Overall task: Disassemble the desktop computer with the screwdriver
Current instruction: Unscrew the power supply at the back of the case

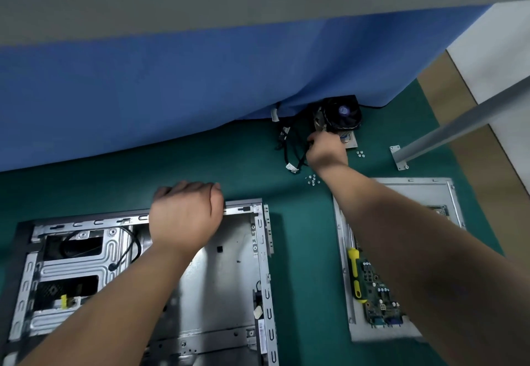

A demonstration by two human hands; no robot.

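The open metal computer case (229,274) lies on the green mat at lower left. My left hand (186,216) grips its far top edge, fingers curled over the rim. My right hand (325,150) reaches far forward to a bundle of black cables (289,147) beside the black cooler fan (342,113); its fingers are curled at the cables, the grip partly hidden. The yellow-and-black screwdriver (355,274) lies on the removed side panel (401,190), next to the green motherboard (378,294), half hidden by my right forearm.
Two small piles of silver screws (313,179) (360,154) lie on the green mat (301,251). A blue cloth (172,84) hangs along the back. A grey metal bar with bracket (400,157) slants in from the right.
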